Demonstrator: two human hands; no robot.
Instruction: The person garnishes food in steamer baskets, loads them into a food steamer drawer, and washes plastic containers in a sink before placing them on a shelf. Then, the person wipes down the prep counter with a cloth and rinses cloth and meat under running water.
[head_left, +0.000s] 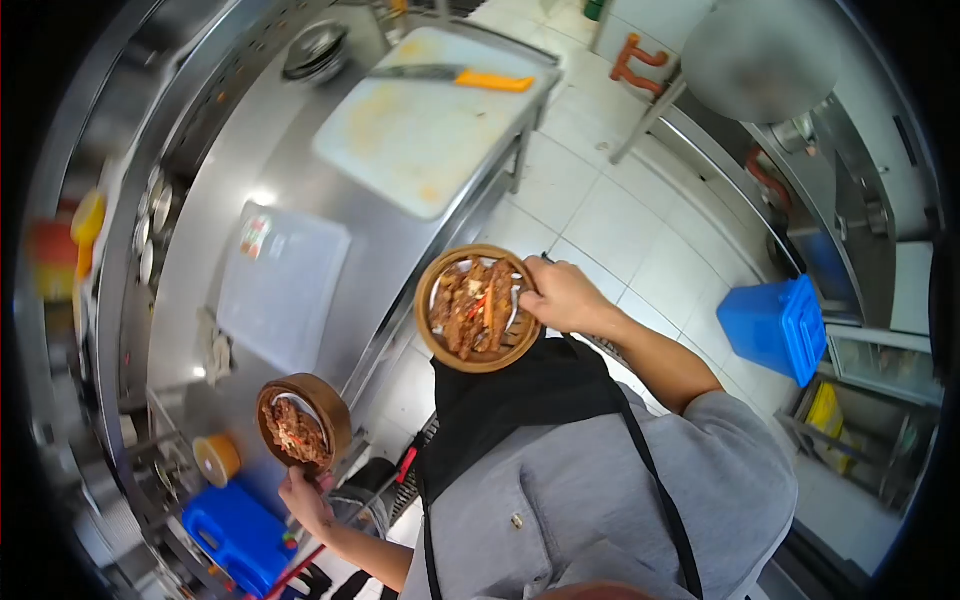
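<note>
My right hand (568, 297) grips the rim of a round bamboo steamer basket (430, 345) in front of the black apron. Saucy reddish-brown food pieces (470, 315), which look like chicken feet, lie in it on a small dish with red strips on top. Lower left, my left hand (305, 500) is closed on the near edge of a second bamboo steamer basket (340, 412). This one is tilted beside the steel counter (200, 290) and holds similar food (293, 430). The fingers under both baskets are partly hidden.
On the counter are a white cutting board (400, 130) with a yellow-handled knife (495, 80), a translucent plastic lid (280, 290), a round tub (217, 458) and stacked bowls (315, 50). A blue jerrycan (240, 535) is lower left. A blue bin (770, 325) stands right.
</note>
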